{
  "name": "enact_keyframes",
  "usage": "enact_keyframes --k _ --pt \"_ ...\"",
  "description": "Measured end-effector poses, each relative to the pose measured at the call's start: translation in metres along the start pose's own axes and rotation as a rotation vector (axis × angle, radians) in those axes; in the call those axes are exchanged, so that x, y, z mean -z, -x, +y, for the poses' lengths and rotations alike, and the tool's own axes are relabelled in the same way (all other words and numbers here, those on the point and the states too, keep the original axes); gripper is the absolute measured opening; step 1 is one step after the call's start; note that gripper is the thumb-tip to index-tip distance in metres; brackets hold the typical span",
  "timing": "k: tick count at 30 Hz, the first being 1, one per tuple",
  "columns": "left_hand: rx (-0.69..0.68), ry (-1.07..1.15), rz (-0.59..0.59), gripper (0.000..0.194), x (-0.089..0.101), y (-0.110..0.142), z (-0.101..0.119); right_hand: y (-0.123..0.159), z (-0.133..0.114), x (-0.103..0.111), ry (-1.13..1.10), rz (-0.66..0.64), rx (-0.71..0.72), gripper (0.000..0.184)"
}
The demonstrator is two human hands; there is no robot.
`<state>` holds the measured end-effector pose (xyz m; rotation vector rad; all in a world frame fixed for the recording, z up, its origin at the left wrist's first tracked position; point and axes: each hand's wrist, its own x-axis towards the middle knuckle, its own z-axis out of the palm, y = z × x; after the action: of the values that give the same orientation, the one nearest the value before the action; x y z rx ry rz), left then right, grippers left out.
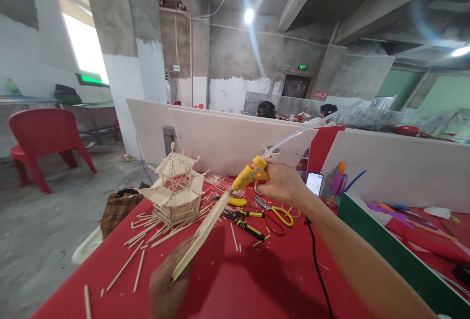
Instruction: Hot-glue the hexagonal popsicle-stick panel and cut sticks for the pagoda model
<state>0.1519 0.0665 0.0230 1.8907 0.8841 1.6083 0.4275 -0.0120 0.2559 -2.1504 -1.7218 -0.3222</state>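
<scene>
My right hand [281, 182] grips a yellow hot glue gun [251, 173], with a long clear glue stick [304, 130] jutting from its back. The gun's nozzle meets the upper end of a flat panel of thin wooden sticks [203, 233]. Holding that panel's lower end, my left hand [171, 277] is closed around it above the table. Left of the panel stands a small tiered pavilion [176, 187] built from wooden sticks. Loose sticks [137, 270] lie around its base and toward the table's front.
Scissors with yellow handles [279, 214], black-and-yellow pliers [249, 226] and a yellow-handled tool [237, 202] lie on the red table [235, 284]. A black cable [317, 265] runs down the right side. A lit phone [315, 183] leans near white partitions [235, 135]; a green board [396, 260] borders the right.
</scene>
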Motion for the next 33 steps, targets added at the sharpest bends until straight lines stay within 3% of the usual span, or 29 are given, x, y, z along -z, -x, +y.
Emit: enact_keyframes --k 5,13,16,20,23,27,30,33 --pt "0.171 0.077 -0.005 0.016 -0.002 -0.003 0.016 0.001 0.002 -0.004 0.012 0.008 -0.025 0.031" --pt "0.509 0.128 -0.002 0.032 0.000 -0.016 0.028 0.013 0.012 -0.009 -0.127 0.004 -0.105 0.023" --pt "0.573 0.210 -0.071 0.037 -0.001 -0.027 0.035 0.020 0.013 -0.016 -0.376 -0.031 -0.152 0.027" --pt "0.636 0.461 -0.071 0.045 -0.012 -0.048 0.048 0.023 0.008 -0.037 -0.838 -0.096 -0.162 0.052" --pt "0.695 0.654 -0.141 0.049 -0.019 -0.066 0.060 0.018 0.004 -0.057 -1.018 -0.175 -0.121 0.064" --pt "0.703 0.726 -0.112 0.052 -0.019 -0.089 0.072 0.012 0.003 -0.071 -1.174 -0.253 -0.079 0.065" --pt "0.727 0.753 -0.093 0.051 -0.015 -0.102 0.070 0.016 0.007 -0.070 -1.155 -0.161 -0.176 0.056" --pt "0.755 0.726 -0.160 0.048 -0.011 -0.110 0.063 0.027 0.012 -0.065 -1.082 -0.052 -0.222 0.047"
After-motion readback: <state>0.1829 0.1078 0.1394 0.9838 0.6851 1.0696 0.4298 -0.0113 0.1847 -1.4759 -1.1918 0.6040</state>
